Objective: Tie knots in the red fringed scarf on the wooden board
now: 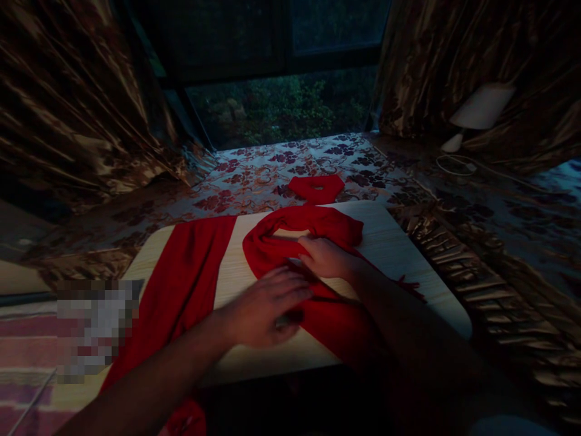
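A red scarf [267, 239] lies on a small wooden-topped table [408, 260], curved into a loop with a fringed end to the right. My right hand [327, 257] is closed, thumb and fingers pinching the near side of the loop. Just to the left and nearer, my left hand [272, 306] hovers over or rests on the cloth, slightly blurred, its fingers apart and holding nothing. A wide red strip of cloth [190, 272] runs down the table's left side and over the near edge. Whether it joins the looped scarf cannot be made out.
Another folded red piece [318, 188] lies on the floral-covered window ledge [254, 163] behind the table. A white lamp [483, 108] with a cord stands at the right. Patterned curtains [86, 91] hang on both sides. Striped bedding [27, 351] is at the lower left.
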Action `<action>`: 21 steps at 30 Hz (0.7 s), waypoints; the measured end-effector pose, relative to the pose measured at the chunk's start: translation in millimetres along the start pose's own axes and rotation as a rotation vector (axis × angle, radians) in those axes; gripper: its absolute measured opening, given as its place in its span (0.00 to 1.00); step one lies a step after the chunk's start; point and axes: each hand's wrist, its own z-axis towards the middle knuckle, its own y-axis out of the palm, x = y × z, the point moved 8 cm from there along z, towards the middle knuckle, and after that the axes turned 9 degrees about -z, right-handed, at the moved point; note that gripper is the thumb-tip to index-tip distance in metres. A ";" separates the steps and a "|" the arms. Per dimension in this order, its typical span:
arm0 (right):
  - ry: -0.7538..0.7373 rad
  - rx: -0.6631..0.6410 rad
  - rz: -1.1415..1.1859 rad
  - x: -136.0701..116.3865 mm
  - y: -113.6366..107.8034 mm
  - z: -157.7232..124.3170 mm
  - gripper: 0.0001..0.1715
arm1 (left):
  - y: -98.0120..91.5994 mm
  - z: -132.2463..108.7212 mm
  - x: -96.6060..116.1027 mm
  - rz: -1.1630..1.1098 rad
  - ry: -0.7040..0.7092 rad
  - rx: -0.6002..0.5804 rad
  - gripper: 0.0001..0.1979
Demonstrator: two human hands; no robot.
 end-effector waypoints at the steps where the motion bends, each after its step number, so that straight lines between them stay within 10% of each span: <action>1: 0.002 0.002 -0.003 0.6 -0.1 0.1 0.13 | 16.3 1.4 15.3 -0.003 0.023 -0.089 0.38; 3: 0.013 -0.002 0.006 2.4 0.0 0.3 0.11 | 39.9 7.3 26.9 0.024 -0.021 -0.140 0.44; 9: -0.002 -0.037 0.287 10.4 5.1 4.6 0.11 | 64.4 36.2 3.0 0.220 -0.168 -0.057 0.13; 14: -0.050 -0.031 0.372 13.1 -9.8 15.0 0.11 | 42.5 52.3 -16.3 0.206 -0.137 0.015 0.11; 21: -0.017 0.023 0.401 11.2 -43.8 24.3 0.08 | -13.0 17.3 -110.0 -0.403 -0.778 0.607 0.06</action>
